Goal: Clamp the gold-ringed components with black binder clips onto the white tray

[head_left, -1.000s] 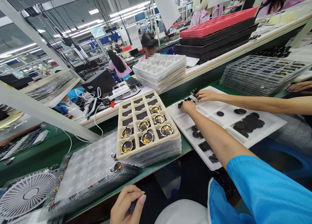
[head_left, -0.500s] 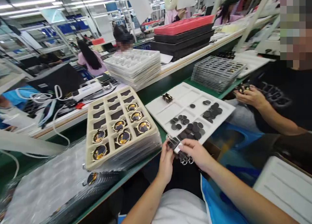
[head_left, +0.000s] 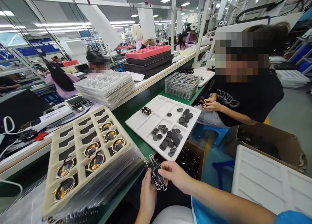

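Over my lap, just in front of the white tray (head_left: 133,122), both hands grip one cluster of black binder clips (head_left: 154,165) with wire handles. Whatever the clips clamp cannot be made out. My left hand (head_left: 147,193) supports the cluster from below and the left. From the right, my right hand (head_left: 174,175) presses thumb and fingers on its upper side. Several black discs (head_left: 170,138) lie in the tray's compartments, and a similar clipped bundle (head_left: 146,110) rests near its far left corner.
To the left, a beige tray (head_left: 78,167) with gold-and-black watch-like round parts tops a stack of clear plastic trays. Further back are clear trays (head_left: 181,84) and a red tray (head_left: 148,52) on black ones. A co-worker (head_left: 234,100) sits at right, near a cardboard box (head_left: 296,149).
My view has swung right and up, so the trays appear further left. The clip cluster has turned in my hands, and the white piece by my right thumb no longer shows.
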